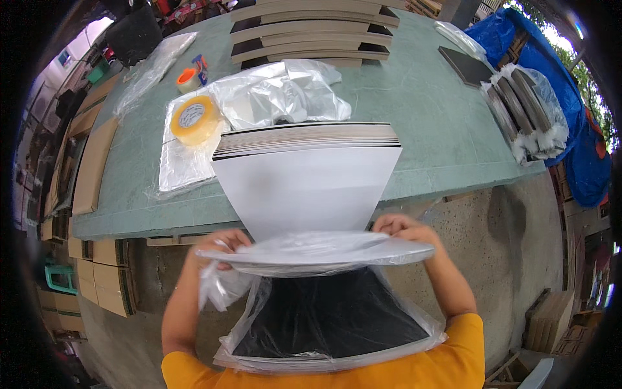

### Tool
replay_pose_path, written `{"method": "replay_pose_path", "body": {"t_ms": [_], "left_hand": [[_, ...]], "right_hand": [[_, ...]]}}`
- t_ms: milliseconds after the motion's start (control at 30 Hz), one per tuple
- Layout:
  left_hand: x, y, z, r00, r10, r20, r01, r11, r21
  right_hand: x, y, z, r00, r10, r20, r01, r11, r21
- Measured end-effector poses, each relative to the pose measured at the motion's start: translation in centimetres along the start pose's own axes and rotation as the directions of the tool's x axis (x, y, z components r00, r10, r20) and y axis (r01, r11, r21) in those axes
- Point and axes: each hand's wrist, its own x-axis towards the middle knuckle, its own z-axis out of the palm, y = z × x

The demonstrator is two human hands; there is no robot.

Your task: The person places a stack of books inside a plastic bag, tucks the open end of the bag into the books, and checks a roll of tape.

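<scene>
Head view, bundle: a flat, black-faced bundle [337, 318] in a clear plastic bag [236, 353], at 6 o'clock from the picture's centre; the bag is creased, glossy and wider than the black face.
Upper edge: a long, pale strip across the bundle's far end, with crumpled plastic along it.
Loose plastic: a bunched, whitish piece hangs at 6 o'clock from the left hand [227, 246].
Hard to see: the pale edge and both hands are blurred; part of the right hand [406, 229] is hidden behind the edge; the bundle's underside is out of sight, and its near end lies close against the yellow shirt [447, 353].
Left grasp: fingers and thumb close round the left end of the plastic-covered edge; the bundle's black face lies at 4 o'clock from this hand.
Right grasp: fingers curl at the far side of the edge; I cannot tell whether they grip it; the black face lies at 7 o'clock from this hand.
White boards: a thick stack [304, 181] at the near rim of the green table [447, 142], at 12 o'clock from the bundle.
Tape: a yellowish roll [206, 129] at 10 o'clock from the centre, on plastic sheets [181, 170].
</scene>
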Motion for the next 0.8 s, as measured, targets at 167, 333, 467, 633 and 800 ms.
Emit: {"method": "replay_pose_path", "body": {"t_ms": [167, 333, 467, 633, 800], "left_hand": [[3.0, -10.9, -4.9, 0.852, 0.002, -0.524, 0.115, 0.975, 0.190], [4.1, -12.0, -8.1, 0.698, 0.235, -0.676, 0.597, 0.329, 0.731], [0.0, 0.7, 5.2, 0.841, 0.393, -0.370, 0.145, 0.495, 0.856], [1.2, 0.5, 13.6, 0.732, -0.276, 0.622, -0.238, 0.753, 0.614], [7.1, -13.0, 1.9, 0.996, -0.017, -0.088, 0.087, 0.439, 0.894]], "right_hand": [[3.9, 17.5, -8.7, 0.760, 0.072, -0.646, -0.320, 0.906, -0.276], [6.5, 16.9, -5.2, 0.629, -0.314, -0.711, -0.557, 0.455, -0.695], [0.9, 2.6, 1.9, 0.786, -0.331, -0.522, -0.224, 0.634, -0.740], [-0.4, -1.2, 11.0, 0.393, 0.122, 0.912, 0.436, 0.848, -0.301], [2.9, 12.0, 4.4, 0.894, 0.366, 0.260, 0.100, 0.403, -0.910]]}}
